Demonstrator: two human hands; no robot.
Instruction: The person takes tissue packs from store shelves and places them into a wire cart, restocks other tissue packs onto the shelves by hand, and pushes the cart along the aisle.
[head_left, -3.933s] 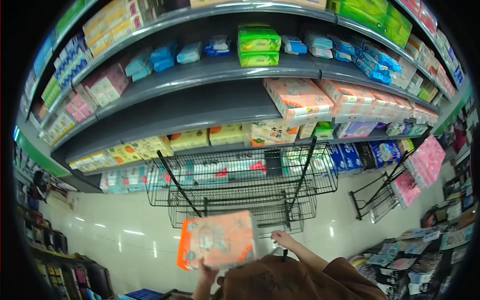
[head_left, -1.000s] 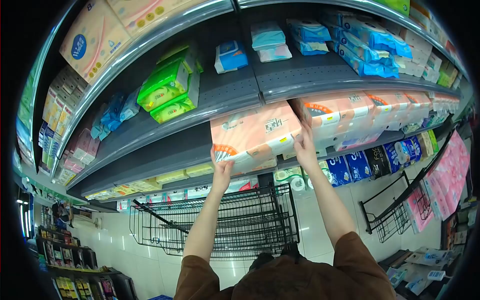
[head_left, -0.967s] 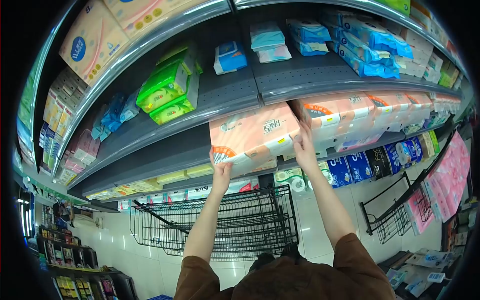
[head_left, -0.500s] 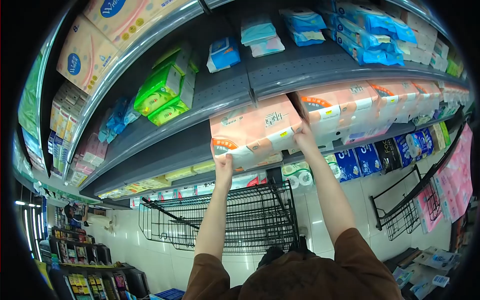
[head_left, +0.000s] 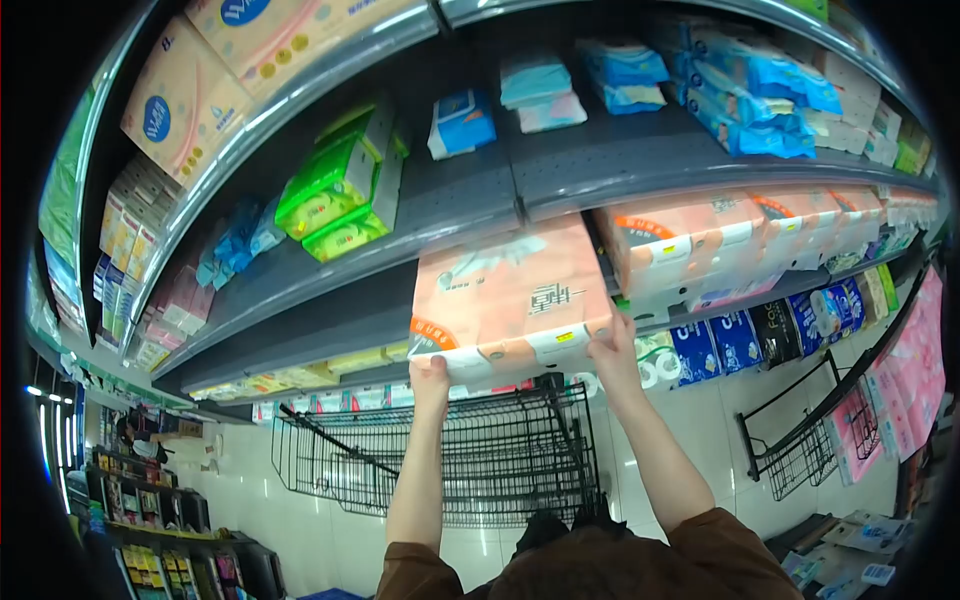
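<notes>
Between my two hands is a large peach and white tissue pack (head_left: pixel 505 290) with an orange corner mark and a yellow price tag. My left hand (head_left: pixel 429 385) grips its front left corner, thumb on top. At the front right corner my right hand (head_left: pixel 612 345) is closed on the same pack. The pack juts out of the shelf toward me, its back end still under the shelf above (head_left: pixel 570 185). More peach tissue packs (head_left: pixel 690 235) stand in a row to the right of it. The undersides of both hands are hidden.
Below the pack a black wire shopping cart (head_left: pixel 440 455) stands on the white tiled floor. Another black wire rack (head_left: pixel 800 430) holds pink packs (head_left: pixel 905 370) at the right. Green tissue packs (head_left: pixel 345 185) and blue wipes packs (head_left: pixel 462 123) sit on the shelf above.
Both hands have drawn the tissue pack out of the shelf toward me, so more of its top shows. The view has shifted slightly.
</notes>
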